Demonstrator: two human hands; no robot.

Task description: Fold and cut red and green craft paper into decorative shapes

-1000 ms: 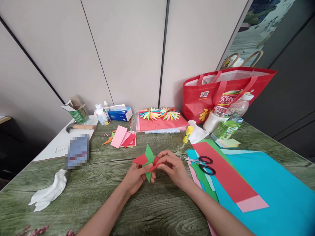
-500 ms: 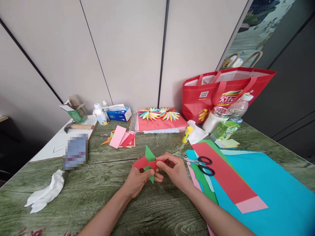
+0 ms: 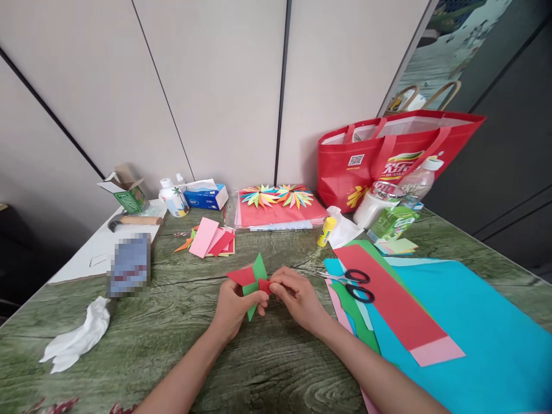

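A folded paper star in red and green (image 3: 249, 277) is held above the table between my two hands. My left hand (image 3: 235, 302) grips it from the left and below, thumb across its green part. At its right side, the thumb and fingers of my right hand (image 3: 297, 296) pinch a short red point. The fingertips partly hide that point. Black-handled scissors (image 3: 357, 284) lie just right of my right hand, on a red paper strip (image 3: 388, 299) and other coloured sheets.
Blue paper (image 3: 470, 328) covers the table's right side. Behind stand a glue stick (image 3: 326, 232), a red bag (image 3: 345, 172) and a tissue box (image 3: 207, 197). Pink and red slips (image 3: 207, 237) lie ahead. At left are a hammer (image 3: 138, 220) and a crumpled tissue (image 3: 80, 339).
The red point at my right fingers now looks shorter, folded in toward the middle. The paper star has turned a little, and my right hand has shifted slightly left.
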